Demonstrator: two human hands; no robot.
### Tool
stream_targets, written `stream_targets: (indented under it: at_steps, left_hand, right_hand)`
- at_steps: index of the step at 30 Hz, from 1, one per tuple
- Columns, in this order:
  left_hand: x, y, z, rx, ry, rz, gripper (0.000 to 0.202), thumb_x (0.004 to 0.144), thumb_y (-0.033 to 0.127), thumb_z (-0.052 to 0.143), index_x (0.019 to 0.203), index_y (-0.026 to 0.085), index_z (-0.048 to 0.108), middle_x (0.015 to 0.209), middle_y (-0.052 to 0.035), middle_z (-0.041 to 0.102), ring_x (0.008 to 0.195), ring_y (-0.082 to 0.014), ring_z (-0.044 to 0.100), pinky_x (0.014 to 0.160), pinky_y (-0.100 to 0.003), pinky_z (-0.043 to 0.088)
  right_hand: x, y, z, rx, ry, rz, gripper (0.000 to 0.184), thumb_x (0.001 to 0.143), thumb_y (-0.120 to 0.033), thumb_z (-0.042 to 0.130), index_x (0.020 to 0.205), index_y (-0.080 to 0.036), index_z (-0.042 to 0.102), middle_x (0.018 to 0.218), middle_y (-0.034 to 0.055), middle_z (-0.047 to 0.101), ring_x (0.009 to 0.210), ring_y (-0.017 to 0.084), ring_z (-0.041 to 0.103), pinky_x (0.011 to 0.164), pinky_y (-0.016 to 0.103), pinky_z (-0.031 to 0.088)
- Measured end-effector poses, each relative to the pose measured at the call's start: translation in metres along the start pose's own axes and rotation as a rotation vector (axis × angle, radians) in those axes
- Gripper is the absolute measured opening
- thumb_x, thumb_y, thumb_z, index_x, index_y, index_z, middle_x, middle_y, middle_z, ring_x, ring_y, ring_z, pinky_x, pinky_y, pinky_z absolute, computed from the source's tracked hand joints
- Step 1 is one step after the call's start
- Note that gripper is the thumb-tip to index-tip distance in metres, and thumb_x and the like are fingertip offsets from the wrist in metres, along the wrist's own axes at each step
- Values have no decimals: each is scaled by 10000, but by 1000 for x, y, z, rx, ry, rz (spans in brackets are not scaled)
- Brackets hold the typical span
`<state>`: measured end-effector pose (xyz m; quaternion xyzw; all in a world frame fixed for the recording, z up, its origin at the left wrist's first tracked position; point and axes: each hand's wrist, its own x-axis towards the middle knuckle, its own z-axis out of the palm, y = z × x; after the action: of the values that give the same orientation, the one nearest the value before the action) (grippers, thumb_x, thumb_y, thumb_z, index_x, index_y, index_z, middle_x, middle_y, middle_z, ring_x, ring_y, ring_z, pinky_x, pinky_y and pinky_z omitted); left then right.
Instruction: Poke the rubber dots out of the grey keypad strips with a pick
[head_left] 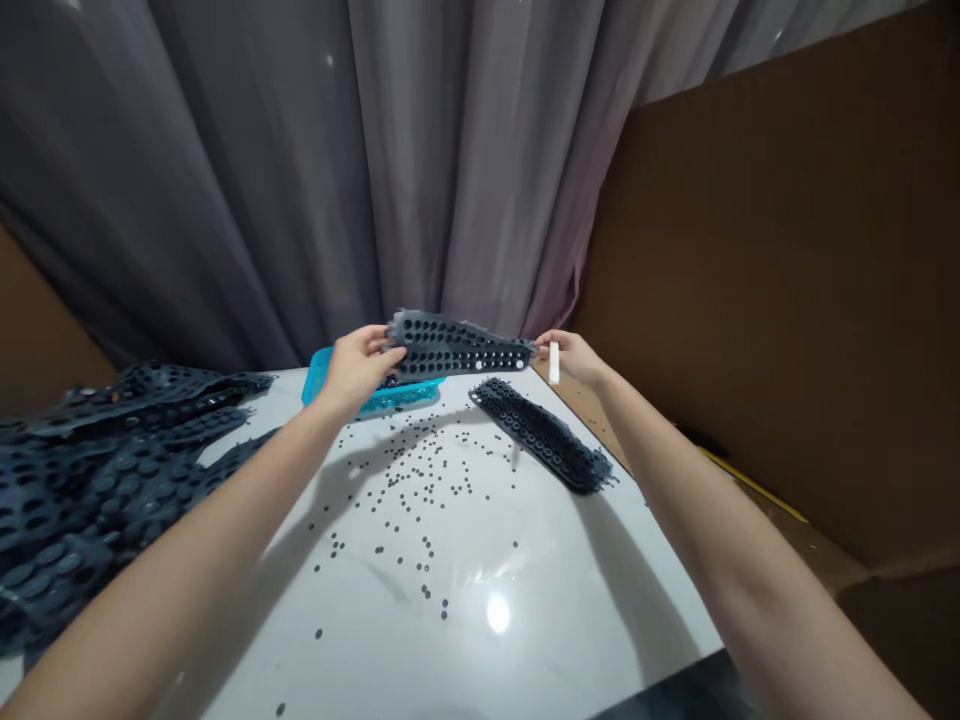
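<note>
My left hand (358,366) grips the left end of a dark rubber sheet (457,347) full of round holes, held in the air over the far side of the white table (480,590). At the sheet's right end my right hand (571,355) pinches it and also holds a small white stick (554,363). Just below and behind the sheet lies a turquoise tray (319,375), partly hidden by my left hand.
Another perforated dark strip (541,434) lies on the table to the right. A heap of similar dark sheets (97,450) covers the left side. Several tiny dark rubber dots (420,480) are scattered mid-table. Grey curtain behind, brown cardboard wall (787,300) to the right.
</note>
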<state>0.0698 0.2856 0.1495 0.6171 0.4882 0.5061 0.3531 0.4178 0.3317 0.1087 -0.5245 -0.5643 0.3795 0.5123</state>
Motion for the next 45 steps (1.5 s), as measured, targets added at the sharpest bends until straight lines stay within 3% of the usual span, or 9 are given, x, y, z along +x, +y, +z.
stream_targets:
  at_steps: [4,9,13,18,24,33,39,42,45]
  left_hand:
    - [-46,8,74,207,-250,345,228,850,224,518,1037,201,647,966,-66,693,796,-178,619,711,-335,498]
    - [-126,-29,193,449,-634,578,73,751,120,612,745,153,677,787,-106,699,777,-247,631,635,-364,499]
    - [-149,-42,242,569,-751,687,134,811,137,548,765,139,674,812,-127,681,839,-273,611,599,-379,478]
    - [-149,-47,243,637,-808,768,203,819,299,557,860,136,672,910,-133,667,935,-285,560,720,-426,482]
    - [-155,-54,239,699,-845,806,275,803,367,535,898,151,676,986,-117,668,942,-273,560,716,-400,476]
    - [-166,-57,226,720,-919,902,420,854,445,479,1139,180,638,1302,-55,582,1215,-258,479,988,-440,402]
    - [-163,-54,210,702,-1044,971,629,818,517,534,1333,155,507,1437,-83,459,1367,-283,329,1103,-531,262]
    - [-172,-56,190,613,-1068,942,484,845,443,513,1257,200,587,1331,-51,567,1272,-270,465,1039,-495,367]
    - [-190,-61,171,589,-1032,793,311,873,381,537,1146,277,642,1247,-39,608,1147,-258,563,948,-469,451]
  right_hand:
    - [10,32,0,139,71,80,264,685,-349,766,744,-206,552,751,15,667,716,153,649,697,308,523]
    - [-8,68,-15,142,53,281,334,735,-456,714,640,-212,507,560,13,580,526,162,586,563,325,532]
    - [-20,72,-29,106,-5,371,394,722,-550,686,633,-222,487,541,9,562,513,180,586,575,362,546]
    - [-17,61,-26,90,-48,327,451,675,-579,705,651,-234,417,731,77,666,709,220,665,684,376,549]
    - [-5,65,10,-72,-85,213,560,399,-246,856,663,-224,364,662,6,669,586,148,591,561,272,461]
    - [4,48,55,-189,86,-21,536,429,-415,797,641,-223,344,665,-44,572,588,112,510,567,230,387]
    - [2,26,79,-259,165,-8,509,475,-405,789,575,-229,322,593,-6,562,625,167,530,597,274,384]
    - [-13,4,105,-237,156,-37,479,544,-437,765,610,-233,337,737,47,635,759,213,576,654,301,415]
    - [-67,-24,156,-139,22,-74,431,636,-511,711,693,-237,384,843,56,668,818,219,608,681,315,450]
